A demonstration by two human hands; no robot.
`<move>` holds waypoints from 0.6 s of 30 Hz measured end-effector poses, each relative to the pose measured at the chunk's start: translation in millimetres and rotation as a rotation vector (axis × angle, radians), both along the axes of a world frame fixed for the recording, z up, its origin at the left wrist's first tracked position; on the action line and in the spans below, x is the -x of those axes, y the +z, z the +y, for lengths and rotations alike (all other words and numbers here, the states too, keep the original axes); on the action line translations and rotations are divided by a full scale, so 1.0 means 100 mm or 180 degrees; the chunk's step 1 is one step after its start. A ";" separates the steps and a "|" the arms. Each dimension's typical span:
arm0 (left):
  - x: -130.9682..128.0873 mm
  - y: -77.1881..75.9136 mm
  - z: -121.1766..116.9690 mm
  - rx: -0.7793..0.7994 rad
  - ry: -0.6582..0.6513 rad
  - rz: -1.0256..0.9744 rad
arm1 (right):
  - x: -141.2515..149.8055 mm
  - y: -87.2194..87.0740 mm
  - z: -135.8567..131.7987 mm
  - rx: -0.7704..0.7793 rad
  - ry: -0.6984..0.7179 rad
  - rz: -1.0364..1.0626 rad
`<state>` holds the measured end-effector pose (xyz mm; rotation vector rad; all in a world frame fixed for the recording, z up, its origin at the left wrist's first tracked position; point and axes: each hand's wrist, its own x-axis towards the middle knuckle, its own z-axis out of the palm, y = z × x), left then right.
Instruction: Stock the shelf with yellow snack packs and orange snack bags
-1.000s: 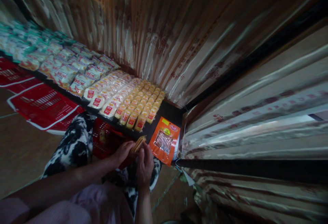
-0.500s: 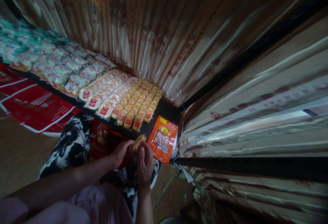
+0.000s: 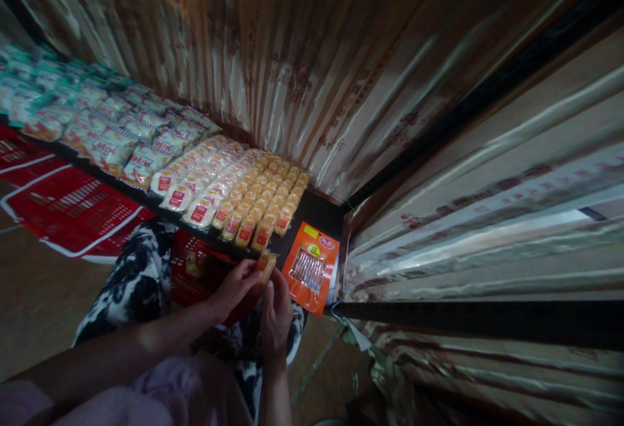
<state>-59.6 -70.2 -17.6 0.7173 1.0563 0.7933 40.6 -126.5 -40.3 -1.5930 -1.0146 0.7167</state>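
Between my two hands is a small golden wrapped snack, held just in front of the dark shelf's edge. My left hand grips it from the left side, fingers closed on it. From the right, my right hand has its thumb and fingers closed on the lower right part of the snack. Right ahead, rows of similar yellow wrapped snacks with red labels lie on the shelf. An orange packet with a clear window showing brown sticks lies flat at the shelf's right end.
White wrapped round snacks, white-and-red bags and green bags fill the shelf leftward. Red baskets with white handles stand below its front edge. Another basket sits by my knees. Printed plastic sheeting hangs behind; dark bars run right.
The snack has been turned more upright between my fingers, and my left hand has shifted slightly right and up around it. The shelf goods stay in place.
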 end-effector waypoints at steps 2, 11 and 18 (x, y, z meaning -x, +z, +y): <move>-0.01 -0.04 0.00 -0.0134 -0.0034 0.0042 | 0.00 0.02 0.01 0.0015 0.0071 0.0060; 0.00 -0.11 0.00 -0.0515 -0.0177 0.0363 | 0.01 -0.07 0.02 0.0194 0.0058 0.0045; 0.03 -0.19 0.00 -0.0783 -0.0354 0.0698 | 0.00 -0.09 0.05 0.0241 0.0010 -0.0087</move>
